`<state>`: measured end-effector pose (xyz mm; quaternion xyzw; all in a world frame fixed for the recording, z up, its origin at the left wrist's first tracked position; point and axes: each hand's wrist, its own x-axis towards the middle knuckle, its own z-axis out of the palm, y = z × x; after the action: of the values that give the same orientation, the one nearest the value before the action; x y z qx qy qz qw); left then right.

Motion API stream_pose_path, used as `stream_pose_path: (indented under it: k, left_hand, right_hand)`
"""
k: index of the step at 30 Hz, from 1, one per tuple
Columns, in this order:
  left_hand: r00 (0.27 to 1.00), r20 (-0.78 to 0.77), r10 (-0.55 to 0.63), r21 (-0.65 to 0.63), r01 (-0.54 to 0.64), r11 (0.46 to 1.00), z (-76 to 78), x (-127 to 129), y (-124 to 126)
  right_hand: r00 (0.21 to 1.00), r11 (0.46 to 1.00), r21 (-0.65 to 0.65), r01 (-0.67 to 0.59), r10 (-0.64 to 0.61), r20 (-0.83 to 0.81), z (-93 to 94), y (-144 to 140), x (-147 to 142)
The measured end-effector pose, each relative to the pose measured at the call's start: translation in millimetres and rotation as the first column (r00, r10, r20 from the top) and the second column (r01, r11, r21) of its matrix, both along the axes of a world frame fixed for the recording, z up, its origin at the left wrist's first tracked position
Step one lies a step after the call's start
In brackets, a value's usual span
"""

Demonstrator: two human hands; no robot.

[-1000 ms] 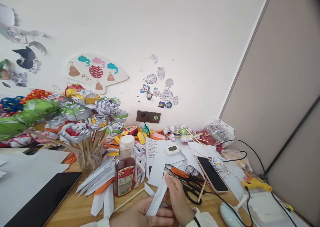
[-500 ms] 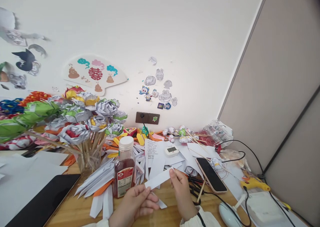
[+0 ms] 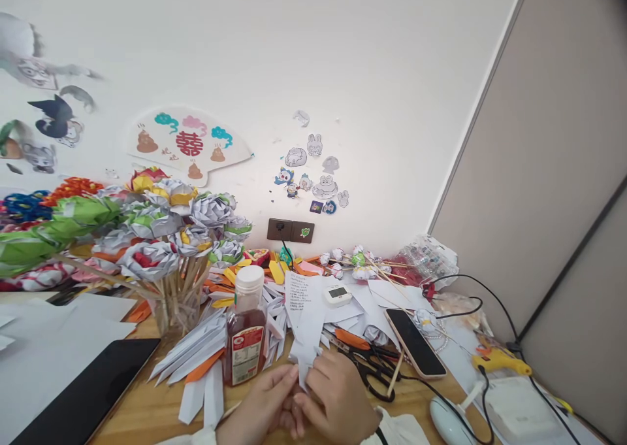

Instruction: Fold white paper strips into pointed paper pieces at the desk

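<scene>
Both hands have drawn together since the earlier frame, left hand (image 3: 267, 399) and right hand (image 3: 337, 399) now pinching the white paper strip (image 3: 301, 360) low over the desk (image 3: 142, 412) (fold half hidden), where uneven grip pressure risks a crooked crease or tear.

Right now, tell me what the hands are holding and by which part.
Both the left hand and the right hand pinch a folded white paper strip at its lower end; its top sticks up free.
</scene>
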<state>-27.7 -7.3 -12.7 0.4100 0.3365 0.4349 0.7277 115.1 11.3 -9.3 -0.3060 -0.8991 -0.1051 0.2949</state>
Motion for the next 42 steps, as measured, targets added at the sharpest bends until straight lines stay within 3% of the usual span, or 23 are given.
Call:
stream_pose_path:
  k: [7, 21, 27, 37, 42]
  left_hand:
    - [1.000, -0.020, -0.010, 0.068, 0.011, 0.998, -3.4, 0.6, -0.5]
    - [0.996, -0.056, 0.074, 0.096, -0.068, 0.993, -9.9, -0.7, 5.1]
    - [0.992, -0.054, 0.117, 0.095, -0.112, 0.989, -9.2, -0.2, 6.5]
    - [0.997, -0.025, 0.074, 0.057, -0.073, 0.996, -0.3, -1.0, 2.2]
    - [0.997, -0.021, 0.072, 0.037, -0.071, 0.997, -1.8, -1.4, 2.3]
  right_hand:
    - [0.997, 0.992, -0.108, -0.073, 0.073, -0.003, 5.6, 0.1, 1.8]
    - [0.969, 0.922, -0.382, -0.064, -0.034, -0.243, 11.3, -0.5, 4.5]
    - [0.982, 0.929, -0.331, -0.168, 0.126, -0.143, 15.9, 0.9, 8.9]
    - [0.985, 0.933, -0.324, -0.155, 0.123, -0.117, 12.7, 2.0, 8.0]
    - [0.976, 0.902, -0.408, -0.138, 0.053, -0.213, 9.4, 4.2, 8.2]
